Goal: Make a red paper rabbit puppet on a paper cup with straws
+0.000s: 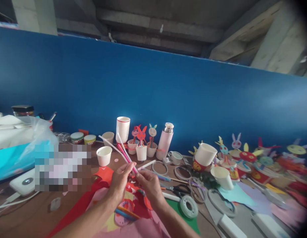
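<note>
Head view is showing the left hand (120,180) and the right hand (149,183) both pinching a bundle of thin pink and white plastic straws (123,150), fanning toward eleven o'clock above red paper sheets (104,175); a stack of white paper cups (123,129) is standing at twelve o'clock.

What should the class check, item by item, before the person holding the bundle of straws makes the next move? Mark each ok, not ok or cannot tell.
1. Left hand grips the straws: ok.
2. Right hand also pinches the bundle at its lower end: ok.
3. Straw tips clear of the cup stack: cannot tell, they overlap in this view.
4. Scissors within reach beside the right hand: ok.
5. Tape roll lying flat nearby: ok.
6. Exact number of straws held: cannot tell.
</note>
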The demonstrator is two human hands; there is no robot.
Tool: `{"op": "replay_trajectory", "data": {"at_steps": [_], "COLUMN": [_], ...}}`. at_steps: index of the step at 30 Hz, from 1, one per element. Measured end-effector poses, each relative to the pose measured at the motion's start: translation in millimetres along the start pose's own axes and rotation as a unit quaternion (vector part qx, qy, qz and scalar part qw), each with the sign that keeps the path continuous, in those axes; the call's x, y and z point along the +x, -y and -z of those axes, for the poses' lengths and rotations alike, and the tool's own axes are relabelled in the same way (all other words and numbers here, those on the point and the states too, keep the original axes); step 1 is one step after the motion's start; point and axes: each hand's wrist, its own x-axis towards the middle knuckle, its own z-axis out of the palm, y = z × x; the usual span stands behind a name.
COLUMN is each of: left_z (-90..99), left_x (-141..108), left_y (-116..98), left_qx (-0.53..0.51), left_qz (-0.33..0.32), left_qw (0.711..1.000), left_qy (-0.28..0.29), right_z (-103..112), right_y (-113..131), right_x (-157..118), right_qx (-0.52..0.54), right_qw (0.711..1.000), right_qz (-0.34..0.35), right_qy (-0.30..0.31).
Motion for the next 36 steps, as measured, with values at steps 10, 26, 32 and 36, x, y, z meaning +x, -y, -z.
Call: {"op": "replay_trajectory", "data": {"at_steps": [10, 26, 32, 36], "left_z": [1.6, -1.3, -4.5, -3.9], "left_x": [6, 2, 0, 0], "left_y": [10, 7, 5, 5], "left_qx": [-0.002, 0.016, -0.006, 0.009], "left_qz": [0.016, -0.011, 0.006, 0.005], "left_qw": [1.000, 0.999, 0.999, 0.999], "left_qy": [-0.026, -0.043, -0.035, -0.043], "right_z": [2, 2, 3, 2], "right_y": [-7, 3, -1, -5], "right_x": [3, 4, 4, 4], "right_qx": [0.004, -0.022, -0.015, -0.027], "right_qw": [0.998, 0.998, 0.999, 0.999], "right_qz": [-0.028, -0.047, -0.031, -0.020], "right_qy": [-0.055, -0.040, -0.028, -0.042]}}
